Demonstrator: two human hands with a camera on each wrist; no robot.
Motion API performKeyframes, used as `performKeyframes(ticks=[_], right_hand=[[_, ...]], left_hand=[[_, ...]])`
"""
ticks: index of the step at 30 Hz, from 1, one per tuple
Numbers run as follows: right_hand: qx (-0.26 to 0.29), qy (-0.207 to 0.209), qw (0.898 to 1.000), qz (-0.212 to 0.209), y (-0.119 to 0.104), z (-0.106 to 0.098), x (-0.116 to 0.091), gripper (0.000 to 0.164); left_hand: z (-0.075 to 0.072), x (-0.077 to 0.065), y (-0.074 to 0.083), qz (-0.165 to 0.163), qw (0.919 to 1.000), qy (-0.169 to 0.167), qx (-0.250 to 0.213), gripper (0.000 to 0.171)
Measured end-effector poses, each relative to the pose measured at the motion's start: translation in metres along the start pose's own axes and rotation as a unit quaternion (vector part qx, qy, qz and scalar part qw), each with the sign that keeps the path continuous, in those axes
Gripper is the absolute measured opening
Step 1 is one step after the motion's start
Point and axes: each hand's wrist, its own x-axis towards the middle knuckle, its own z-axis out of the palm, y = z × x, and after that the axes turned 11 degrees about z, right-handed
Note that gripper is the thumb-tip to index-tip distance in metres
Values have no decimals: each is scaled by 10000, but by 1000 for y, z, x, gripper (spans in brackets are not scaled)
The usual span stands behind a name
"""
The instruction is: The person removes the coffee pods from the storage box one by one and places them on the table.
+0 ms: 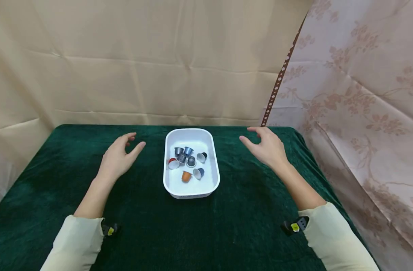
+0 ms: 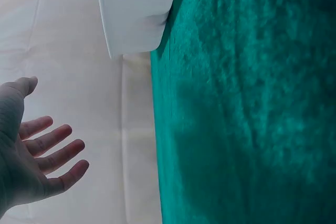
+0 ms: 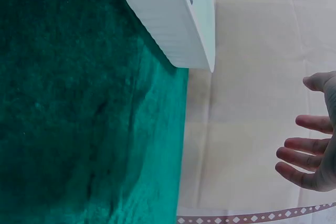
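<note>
A white plastic tray (image 1: 193,191) stands at the middle of the table. Several coffee capsules lie in it, among them an orange capsule (image 1: 186,177), a red-edged capsule (image 1: 173,163) and a blue capsule (image 1: 188,151). To the tray's left my left hand (image 1: 116,158) hovers over the cloth, thumb apart and fingers loosely spread. My right hand (image 1: 268,147) is raised on the tray's other side in much the same pose. Both hold nothing. The left wrist view shows the fingers (image 2: 58,156) apart, and the right wrist view shows spread fingers (image 3: 302,158) as well.
Dark green velvet cloth (image 1: 193,233) covers the table. Behind it hangs a beige curtain (image 1: 159,75), with a floral pink curtain (image 1: 359,113) along the right side. Each sleeve cuff has a small black wrist device (image 1: 294,226) beside it.
</note>
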Motion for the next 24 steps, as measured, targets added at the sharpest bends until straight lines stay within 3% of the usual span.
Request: performKeyframes(ticks=[15,24], right_hand=[[92,-138,9999,-15,-4,11,-5,55],[337,-319,9985,-287,-8,19,-4,51]], left_hand=[[14,-2,3,-17,9999,-3,-110,72],[20,-1,3,-106,9998,-93,-172,70]])
